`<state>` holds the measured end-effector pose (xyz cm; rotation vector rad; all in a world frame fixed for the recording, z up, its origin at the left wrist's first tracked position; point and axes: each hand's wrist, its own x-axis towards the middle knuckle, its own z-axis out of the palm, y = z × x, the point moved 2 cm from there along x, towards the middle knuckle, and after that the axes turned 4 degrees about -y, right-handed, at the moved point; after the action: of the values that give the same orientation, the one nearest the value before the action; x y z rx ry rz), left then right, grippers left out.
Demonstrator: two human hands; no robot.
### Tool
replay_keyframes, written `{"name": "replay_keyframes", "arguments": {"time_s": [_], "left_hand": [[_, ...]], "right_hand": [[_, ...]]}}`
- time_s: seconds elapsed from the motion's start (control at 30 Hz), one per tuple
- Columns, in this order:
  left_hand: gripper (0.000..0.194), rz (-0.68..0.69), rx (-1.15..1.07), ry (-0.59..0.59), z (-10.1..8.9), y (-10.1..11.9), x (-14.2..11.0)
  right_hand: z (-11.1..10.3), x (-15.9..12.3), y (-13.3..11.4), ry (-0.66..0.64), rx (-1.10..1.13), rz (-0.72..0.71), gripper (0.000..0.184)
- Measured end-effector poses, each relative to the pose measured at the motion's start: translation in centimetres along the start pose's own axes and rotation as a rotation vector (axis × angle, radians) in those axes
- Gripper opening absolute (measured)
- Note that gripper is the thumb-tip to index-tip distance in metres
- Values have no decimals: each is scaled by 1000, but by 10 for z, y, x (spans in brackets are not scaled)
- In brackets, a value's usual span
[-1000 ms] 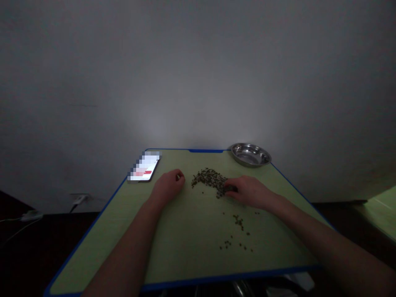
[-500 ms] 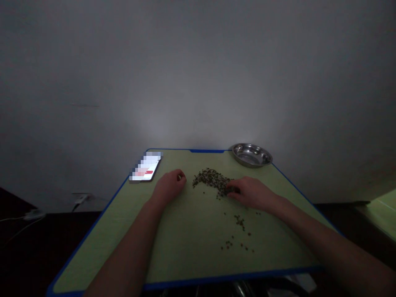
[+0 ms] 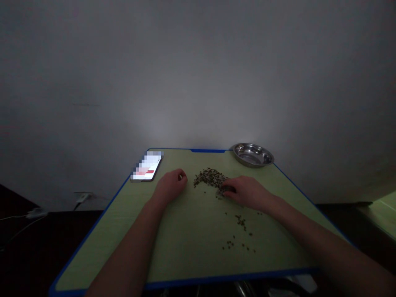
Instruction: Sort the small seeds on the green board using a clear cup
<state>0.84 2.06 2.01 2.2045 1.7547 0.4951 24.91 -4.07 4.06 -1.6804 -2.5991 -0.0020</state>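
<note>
A pile of small dark green beans (image 3: 208, 177) lies on a light green table (image 3: 185, 243) with a blue rim. My right hand (image 3: 247, 192) rests on the table at the pile's right edge, its fingertips pinched together in the beans. My left hand (image 3: 171, 186) lies to the left of the pile, fingers curled into a loose fist; what it holds, if anything, is hidden. Several loose beans (image 3: 239, 220) are scattered nearer to me, below my right hand.
A steel bowl (image 3: 253, 154) stands at the table's far right corner. A phone (image 3: 146, 167) with a lit screen lies at the far left. A wall rises right behind the table. Cables (image 3: 34, 214) lie on the dark floor at the left.
My right hand's fingertips have shifted slightly within the right edge of the bean pile. My left hand has stayed put. The view has drifted a little.
</note>
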Motion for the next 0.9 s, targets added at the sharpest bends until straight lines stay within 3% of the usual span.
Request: {"name": "replay_keyframes", "arguments": {"time_s": [0.9], "left_hand": [[25, 6, -11, -2, 2, -1, 1]], "right_hand": [[-1, -10, -3, 7, -52, 51, 20]]}}
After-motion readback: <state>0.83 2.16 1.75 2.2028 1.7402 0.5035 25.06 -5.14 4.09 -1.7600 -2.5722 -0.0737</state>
